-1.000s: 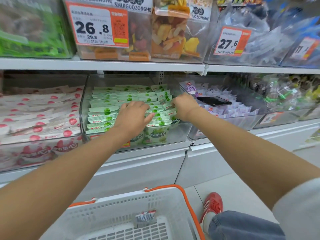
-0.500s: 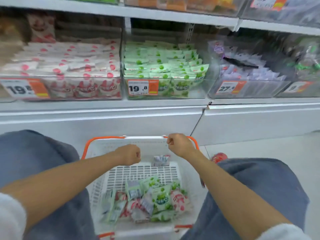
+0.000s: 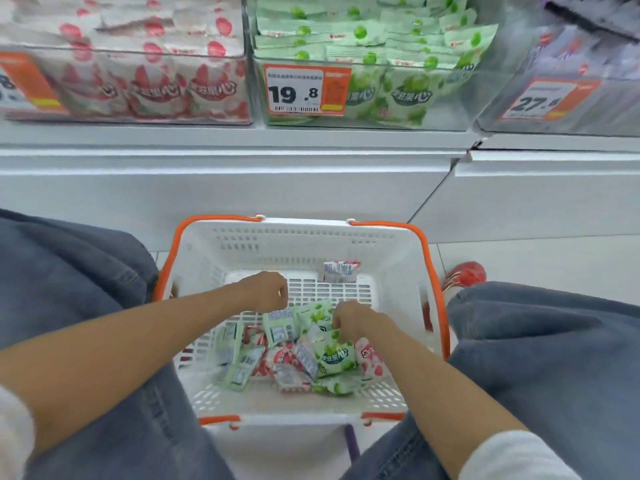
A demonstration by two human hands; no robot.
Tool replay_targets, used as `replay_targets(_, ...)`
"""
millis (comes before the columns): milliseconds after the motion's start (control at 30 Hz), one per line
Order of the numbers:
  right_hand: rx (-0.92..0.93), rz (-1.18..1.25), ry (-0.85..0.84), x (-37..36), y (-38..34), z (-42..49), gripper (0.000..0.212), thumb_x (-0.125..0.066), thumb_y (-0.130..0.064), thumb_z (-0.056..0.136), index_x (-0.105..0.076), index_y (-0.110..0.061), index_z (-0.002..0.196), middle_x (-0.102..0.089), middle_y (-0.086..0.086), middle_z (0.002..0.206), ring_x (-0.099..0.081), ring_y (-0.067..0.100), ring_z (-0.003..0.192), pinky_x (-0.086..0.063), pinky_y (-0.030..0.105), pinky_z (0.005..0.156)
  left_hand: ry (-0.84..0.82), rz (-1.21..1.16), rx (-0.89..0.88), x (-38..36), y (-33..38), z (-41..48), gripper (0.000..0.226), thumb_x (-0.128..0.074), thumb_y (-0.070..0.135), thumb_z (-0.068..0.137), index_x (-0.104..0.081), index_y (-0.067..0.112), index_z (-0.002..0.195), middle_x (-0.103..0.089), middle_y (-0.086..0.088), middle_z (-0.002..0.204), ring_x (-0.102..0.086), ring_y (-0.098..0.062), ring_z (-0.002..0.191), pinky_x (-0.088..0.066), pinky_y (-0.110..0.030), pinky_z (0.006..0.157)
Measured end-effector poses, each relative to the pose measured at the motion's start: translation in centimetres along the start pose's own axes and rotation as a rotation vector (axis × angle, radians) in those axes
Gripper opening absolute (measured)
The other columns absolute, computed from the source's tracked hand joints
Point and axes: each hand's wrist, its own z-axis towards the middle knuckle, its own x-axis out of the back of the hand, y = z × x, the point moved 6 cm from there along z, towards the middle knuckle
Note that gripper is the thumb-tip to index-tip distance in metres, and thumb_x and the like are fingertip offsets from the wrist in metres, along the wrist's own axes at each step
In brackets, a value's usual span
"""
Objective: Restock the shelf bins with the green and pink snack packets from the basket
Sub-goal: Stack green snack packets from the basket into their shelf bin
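Right hand [image 3: 351, 322] is reaching down into the pile, fingers curled among the green packets [image 3: 334, 356]. The knuckles are hiding the tips, so I cannot tell whether a packet is actually being pinched. Left hand [image 3: 266, 291] is hovering at 10 o'clock from the right one, fingers curled into a loose fist, with nothing showing inside it.

Green and pink packets [image 3: 369, 358] are lying mixed and overlapping, heaped toward the 6 o'clock end of the basket [image 3: 304, 225]. One lone packet [image 3: 341, 271] is sitting apart at 1 o'clock, near the far wall. The basket is sitting between the person's knees.

The green bin [image 3: 363, 62] is standing at 12 o'clock above the basket and is looking nearly full. The pink bin [image 3: 138, 51] is at 10 o'clock.

Judged step: gathering a handful.

Notes for doing it well:
- Taking one colour per grab, so no sorting is needed at the shelf.
- Gripping across the flat faces, since slick film is likely sliding.
- Shaking loose any pink packet riding along.
- Laying greens flat where the bin is sitting lowest.
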Motion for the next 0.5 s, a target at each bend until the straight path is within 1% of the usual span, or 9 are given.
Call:
replay_targets(67,0.034,0.008,0.018,1.3,-0.3,-0.2,0.008,-0.074,-0.011,0.083,-0.069,-0.007,0.088,-0.067,0.007,0.091,-0.062,0.015,0.071,-0.051,0.026,0.068,-0.015,-0.018,0.033,-0.4,-0.2,0.0,0.025,-0.059,0.028,0.095,-0.063,0.015,0.116,-0.056,-0.002,0.131,-0.054,-0.017,0.112,-0.044,-0.030,0.095)
replay_targets(100,0.053,0.012,0.041,2.5,-0.4,-0.5,0.007,-0.073,-0.011,0.084,-0.067,-0.007,0.081,-0.065,0.009,0.086,-0.059,0.018,0.070,-0.046,0.024,0.065,-0.019,-0.020,0.042,-0.5,-0.2,-0.1,0.037,-0.059,0.034,0.095,-0.057,0.014,0.126,-0.051,-0.004,0.139,-0.051,-0.020,0.120,-0.043,-0.032,0.100)
replay_targets(167,0.105,0.057,0.126,5.6,-0.8,-1.5,0.009,-0.070,-0.009,0.084,-0.064,-0.004,0.083,-0.064,0.013,0.093,-0.059,0.026,0.081,-0.039,0.023,0.070,-0.006,-0.038,0.052,-0.5,-0.1,-0.1,0.071,-0.061,0.046,0.092,-0.034,0.011,0.148,-0.036,-0.007,0.153,-0.040,-0.024,0.136,-0.036,-0.036,0.110)
replay_targets(233,0.161,0.184,0.227,9.3,-1.5,-3.5,0.012,-0.070,-0.009,0.084,-0.058,-0.012,0.085,-0.058,0.005,0.095,-0.055,0.023,0.086,-0.041,0.027,0.075,0.049,-0.170,0.027,0.5,0.8,-0.4,0.094,-0.072,0.052,0.082,-0.023,0.013,0.152,-0.032,-0.003,0.156,-0.035,-0.025,0.140,-0.034,-0.038,0.113)
replay_targets(267,0.187,0.269,0.272,11.0,-1.9,-4.7,0.015,-0.070,-0.008,0.085,-0.056,-0.015,0.083,-0.058,0.004,0.092,-0.055,0.021,0.083,-0.045,0.030,0.075,0.092,-0.285,0.005,1.4,1.6,-0.6,0.094,-0.079,0.049,0.076,-0.031,0.015,0.150,-0.040,-0.001,0.150,-0.041,-0.023,0.136,-0.038,-0.038,0.110)
replay_targets(300,0.215,0.336,0.316,12.9,-2.4,-6.3,0.018,-0.069,-0.005,0.085,-0.054,-0.016,0.083,-0.059,0.004,0.089,-0.056,0.020,0.079,-0.046,0.033,0.073,0.145,-0.398,-0.029,2.7,2.7,-0.7,0.085,-0.085,0.042,0.071,-0.044,0.016,0.142,-0.052,0.002,0.138,-0.051,-0.021,0.127,-0.044,-0.037,0.104)
replay_targets(367,0.242,0.389,0.367,15.5,-3.0,-8.7,0.021,-0.068,-0.002,0.083,-0.054,-0.015,0.091,-0.063,0.005,0.090,-0.058,0.017,0.075,-0.048,0.033,0.068,0.227,-0.521,-0.107,5.0,4.8,-0.8,0.051,-0.089,0.028,0.068,-0.067,0.014,0.112,-0.071,0.001,0.107,-0.067,-0.019,0.098,-0.054,-0.034,0.087)
replay_targets(433,0.234,0.282,0.429,18.1,-3.4,-11.7,0.026,-0.071,-0.007,0.079,-0.058,-0.014,0.101,-0.064,0.004,0.093,-0.058,0.016,0.076,-0.047,0.030,0.067,0.292,-0.485,-0.204,7.5,7.7,-1.6,0.029,-0.087,0.023,0.071,-0.069,0.014,0.092,-0.071,0.003,0.087,-0.064,-0.012,0.076,-0.050,-0.026,0.069)
replay_targets(500,0.213,0.077,0.492,20.9,-3.2,-14.6,0.019,-0.074,-0.012,0.078,-0.065,-0.008,0.094,-0.061,0.004,0.080,-0.053,0.018,0.069,-0.041,0.030,0.060,0.348,-0.412,-0.274,10.1,10.7,-2.4,0.026,-0.086,0.025,0.073,-0.068,0.018,0.089,-0.067,0.004,0.083,-0.060,-0.012,0.074,-0.044,-0.024,0.063)
